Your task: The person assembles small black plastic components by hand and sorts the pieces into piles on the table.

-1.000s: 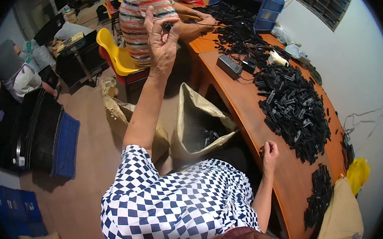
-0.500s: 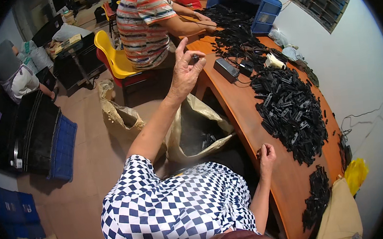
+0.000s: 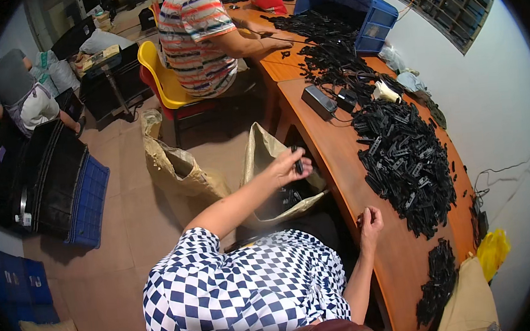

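My left hand is closed around a small black plastic part, above the open mouth of a tan woven sack. Black pieces lie inside that sack. My right hand rests at the table's near edge with its fingers pinched together; what they hold, if anything, is hidden. Right of it, a big heap of black plastic parts covers part of the brown table. A smaller pile of black parts lies nearer to me.
A co-worker in a striped shirt sits on a yellow chair, hands at more black parts. A tipped blue crate, a black box and a yellow bag are on the table side. Another sack stands left of mine.
My left hand has come down from beside the co-worker to over the sack, with the black part in it. My right hand has barely moved. The view has shifted slightly.
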`<state>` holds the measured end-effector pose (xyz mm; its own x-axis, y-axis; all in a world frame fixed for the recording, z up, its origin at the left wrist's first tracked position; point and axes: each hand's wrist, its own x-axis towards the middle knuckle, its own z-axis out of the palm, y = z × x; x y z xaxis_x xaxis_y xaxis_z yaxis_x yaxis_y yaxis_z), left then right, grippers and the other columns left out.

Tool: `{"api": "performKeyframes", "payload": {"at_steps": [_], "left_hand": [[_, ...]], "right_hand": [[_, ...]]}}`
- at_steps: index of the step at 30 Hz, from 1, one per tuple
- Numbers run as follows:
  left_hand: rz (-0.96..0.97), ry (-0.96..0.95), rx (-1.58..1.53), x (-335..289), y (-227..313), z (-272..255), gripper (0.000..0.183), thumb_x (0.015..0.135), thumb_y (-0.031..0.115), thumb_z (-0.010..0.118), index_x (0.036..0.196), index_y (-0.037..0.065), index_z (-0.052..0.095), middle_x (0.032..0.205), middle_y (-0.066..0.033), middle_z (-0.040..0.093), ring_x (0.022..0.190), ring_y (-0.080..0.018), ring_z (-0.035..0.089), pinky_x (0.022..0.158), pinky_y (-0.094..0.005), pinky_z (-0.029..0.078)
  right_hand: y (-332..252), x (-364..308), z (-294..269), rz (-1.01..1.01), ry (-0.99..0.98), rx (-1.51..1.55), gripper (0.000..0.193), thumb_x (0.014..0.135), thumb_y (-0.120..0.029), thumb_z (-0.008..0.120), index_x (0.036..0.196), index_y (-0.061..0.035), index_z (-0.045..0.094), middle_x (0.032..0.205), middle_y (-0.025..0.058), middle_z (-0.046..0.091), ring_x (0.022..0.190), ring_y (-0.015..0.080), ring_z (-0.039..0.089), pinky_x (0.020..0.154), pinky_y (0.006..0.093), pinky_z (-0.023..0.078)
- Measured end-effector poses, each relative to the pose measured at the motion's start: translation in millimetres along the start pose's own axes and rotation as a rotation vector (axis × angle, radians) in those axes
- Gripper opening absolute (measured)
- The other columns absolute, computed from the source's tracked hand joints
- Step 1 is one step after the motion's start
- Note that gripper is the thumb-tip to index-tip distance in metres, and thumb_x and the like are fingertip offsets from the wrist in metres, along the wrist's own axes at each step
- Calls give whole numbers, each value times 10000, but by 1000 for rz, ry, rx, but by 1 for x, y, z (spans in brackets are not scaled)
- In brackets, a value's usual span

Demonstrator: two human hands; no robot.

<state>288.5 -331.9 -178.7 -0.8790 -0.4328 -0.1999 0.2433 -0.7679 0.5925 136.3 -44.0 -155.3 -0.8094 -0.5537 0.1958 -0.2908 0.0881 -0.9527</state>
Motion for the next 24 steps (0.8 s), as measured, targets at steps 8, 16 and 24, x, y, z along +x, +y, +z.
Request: {"api": "performKeyframes", "payload": {"at_steps": [8, 16, 24], "left_hand": [[-342, 271, -210, 0, -67, -55, 133, 903, 33, 537, 990, 101, 464, 1146, -190, 478, 1068, -379, 531, 937, -507, 471], [-283, 195, -144, -10, -78, -56, 372, 867, -58, 548, 1170, 70, 373, 1150, -227, 497, 1044, -372, 571, 877, -432, 526], [-133, 13, -54, -16, -50, -53, 457, 885, 82, 608, 1279, 96, 376, 1152, -174, 556, 1021, -322, 598, 820, -388, 537]], "right_hand": [[-2, 6, 4, 39, -11, -41, 115, 934, -126, 545, 920, -14, 570, 703, 16, 558, 617, 81, 539, 540, 211, 426], [4, -2, 0, 0, 0, -64, 97, 943, -144, 538, 925, -54, 572, 697, 12, 562, 585, 75, 523, 506, 194, 411], [2, -28, -53, 87, 233, 91, 111, 944, -158, 546, 922, -50, 563, 681, 11, 559, 560, 67, 505, 506, 197, 402]]}}
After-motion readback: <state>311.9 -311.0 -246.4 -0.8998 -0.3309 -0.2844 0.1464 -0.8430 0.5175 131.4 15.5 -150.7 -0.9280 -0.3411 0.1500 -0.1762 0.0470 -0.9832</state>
